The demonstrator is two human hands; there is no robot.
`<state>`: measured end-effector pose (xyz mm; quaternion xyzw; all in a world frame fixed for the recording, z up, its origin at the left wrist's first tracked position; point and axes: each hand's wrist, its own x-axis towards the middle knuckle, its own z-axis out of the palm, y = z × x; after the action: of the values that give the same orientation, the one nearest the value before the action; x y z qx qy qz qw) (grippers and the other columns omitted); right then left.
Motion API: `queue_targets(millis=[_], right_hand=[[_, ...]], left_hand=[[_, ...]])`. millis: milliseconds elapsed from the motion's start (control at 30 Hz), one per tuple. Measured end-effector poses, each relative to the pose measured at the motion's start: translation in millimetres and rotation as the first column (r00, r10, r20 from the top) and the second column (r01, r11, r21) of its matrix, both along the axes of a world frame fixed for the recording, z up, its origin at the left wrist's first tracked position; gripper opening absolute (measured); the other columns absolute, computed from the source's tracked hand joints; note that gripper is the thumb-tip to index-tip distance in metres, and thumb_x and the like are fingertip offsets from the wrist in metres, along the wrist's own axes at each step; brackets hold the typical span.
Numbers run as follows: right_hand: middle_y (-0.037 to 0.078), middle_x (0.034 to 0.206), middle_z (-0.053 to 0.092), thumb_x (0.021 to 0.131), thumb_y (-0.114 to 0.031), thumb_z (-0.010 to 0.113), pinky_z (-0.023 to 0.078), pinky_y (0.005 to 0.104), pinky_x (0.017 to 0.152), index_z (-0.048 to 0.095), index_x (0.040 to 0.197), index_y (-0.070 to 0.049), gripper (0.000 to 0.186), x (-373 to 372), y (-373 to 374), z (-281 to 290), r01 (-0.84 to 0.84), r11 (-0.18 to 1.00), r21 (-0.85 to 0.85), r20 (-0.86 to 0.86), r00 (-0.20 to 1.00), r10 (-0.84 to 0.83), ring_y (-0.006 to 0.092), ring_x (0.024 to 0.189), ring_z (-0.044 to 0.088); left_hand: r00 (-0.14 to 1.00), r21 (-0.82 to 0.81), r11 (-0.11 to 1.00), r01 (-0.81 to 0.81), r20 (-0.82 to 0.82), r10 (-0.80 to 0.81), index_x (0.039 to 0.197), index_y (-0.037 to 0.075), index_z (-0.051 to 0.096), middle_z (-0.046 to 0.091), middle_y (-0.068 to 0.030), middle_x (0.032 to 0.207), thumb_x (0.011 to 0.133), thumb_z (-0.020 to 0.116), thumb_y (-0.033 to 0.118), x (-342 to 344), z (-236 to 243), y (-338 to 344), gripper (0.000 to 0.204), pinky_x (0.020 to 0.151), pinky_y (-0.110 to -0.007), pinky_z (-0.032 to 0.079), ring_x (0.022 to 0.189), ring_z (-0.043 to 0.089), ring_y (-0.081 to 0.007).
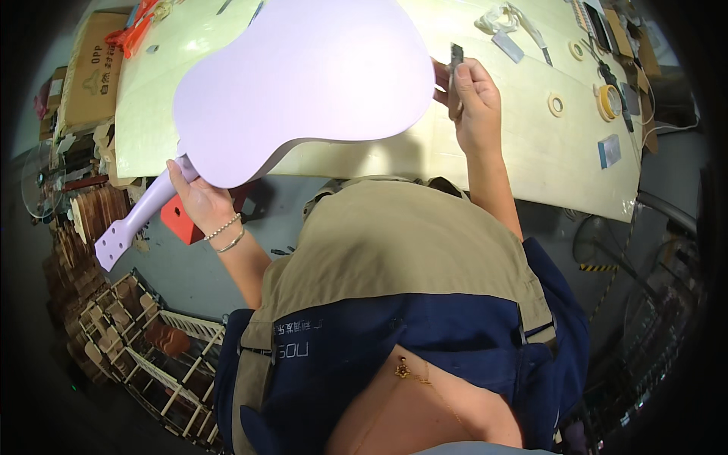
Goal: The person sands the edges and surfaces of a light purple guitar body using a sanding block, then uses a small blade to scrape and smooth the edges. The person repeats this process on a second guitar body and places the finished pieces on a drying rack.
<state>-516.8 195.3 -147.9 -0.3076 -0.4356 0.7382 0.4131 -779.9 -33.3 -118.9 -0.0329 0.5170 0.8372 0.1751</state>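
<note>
A lilac ukulele point(303, 83), its smooth back facing up, is held over the table's near edge. Its neck and holed headstock point(114, 241) point down to the left. My left hand point(206, 202) is closed around the neck beside the body. In my right hand point(478, 102), thumb against fingers, is a thin dark grey strip point(456, 54), perhaps folded sandpaper; I cannot make out exactly what it is. Some fingers of that hand reach to the rounded end of the body, and whether they touch it is hard to see.
On the pale covered table point(364, 161) lie tape rolls point(608, 101), a blue-grey block point(609, 152), a flat grey pad point(508, 46) and a white cloth point(500, 17). A cardboard box point(92, 72) stands at the left. Below it are stacked wooden pieces point(98, 212) and a rack point(163, 356).
</note>
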Motion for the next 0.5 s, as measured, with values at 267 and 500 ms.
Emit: queue_targets(millis=[267,500], right_hand=[[0.005,0.087,0.061,0.096,-0.024,0.046,0.046,0.0242,0.065,0.053,0.095,-0.003,0.022,18,14,-46,0.064,0.996,-0.059,-0.021,0.998,-0.066,0.0099,0.073,0.056],[0.005,0.091,0.061,0.096,-0.022,0.044,0.046,0.0238,0.070,0.053,0.099,-0.003,0.021,27,18,-74,0.054,0.991,-0.119,-0.063,0.996,-0.061,0.0111,0.080,0.057]], left_hand=[[0.971,0.004,0.992,0.128,-0.204,-0.125,0.129,-0.009,0.037,0.050,-0.0216,0.119,0.095,0.048,0.029,21,22,22,0.052,0.090,-0.043,0.049,0.108,0.054,-0.0297],[0.961,-0.069,0.991,0.117,-0.245,-0.130,0.129,-0.010,0.035,0.048,-0.0227,0.120,0.095,0.046,0.030,40,41,26,0.054,0.094,-0.043,0.047,0.109,0.053,-0.0301]])
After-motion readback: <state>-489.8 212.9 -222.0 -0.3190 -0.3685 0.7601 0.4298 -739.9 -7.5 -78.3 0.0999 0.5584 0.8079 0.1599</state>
